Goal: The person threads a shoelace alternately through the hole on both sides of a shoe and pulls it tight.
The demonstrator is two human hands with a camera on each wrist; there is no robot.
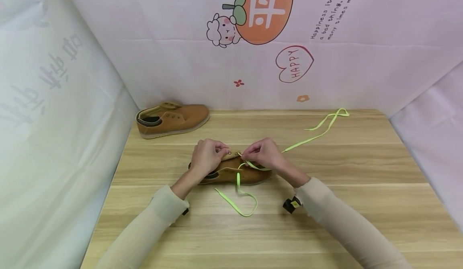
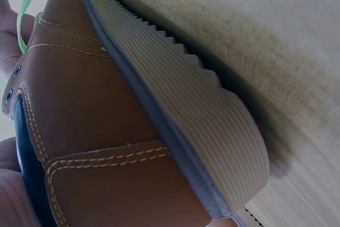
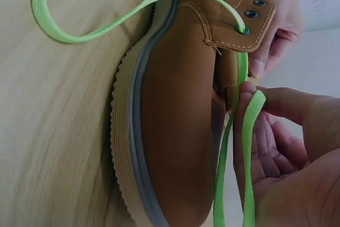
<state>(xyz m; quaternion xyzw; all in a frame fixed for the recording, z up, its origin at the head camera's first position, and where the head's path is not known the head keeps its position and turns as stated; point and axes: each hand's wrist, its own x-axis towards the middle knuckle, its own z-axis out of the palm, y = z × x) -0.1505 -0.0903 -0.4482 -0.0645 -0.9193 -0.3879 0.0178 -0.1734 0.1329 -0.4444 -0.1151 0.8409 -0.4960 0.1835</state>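
A brown leather shoe (image 1: 253, 176) lies on the wooden table, its toe to the right. My left hand (image 1: 207, 155) pinches its far eyelet flap (image 1: 231, 155) between thumb and fingers. With thumb and fingertips, my right hand (image 1: 265, 153) pinches a neon-green shoelace (image 3: 249, 126) by the far flap's eyelets. In the right wrist view, the lace runs through the toe-end eyelet (image 3: 243, 29) of the near flap, and that flap's other two eyelets hold no lace. The left wrist view shows the shoe's heel side (image 2: 106, 99), with part of my left hand (image 2: 13, 198) at the opening.
A matching brown shoe (image 1: 184, 118) without a lace stands at the table's back left. Another stretch of green lace (image 1: 325, 130) trails to the back right. One loose lace end (image 1: 231, 203) curls in front of the shoe. White printed cloth (image 1: 173, 60) walls the table (image 1: 361, 204).
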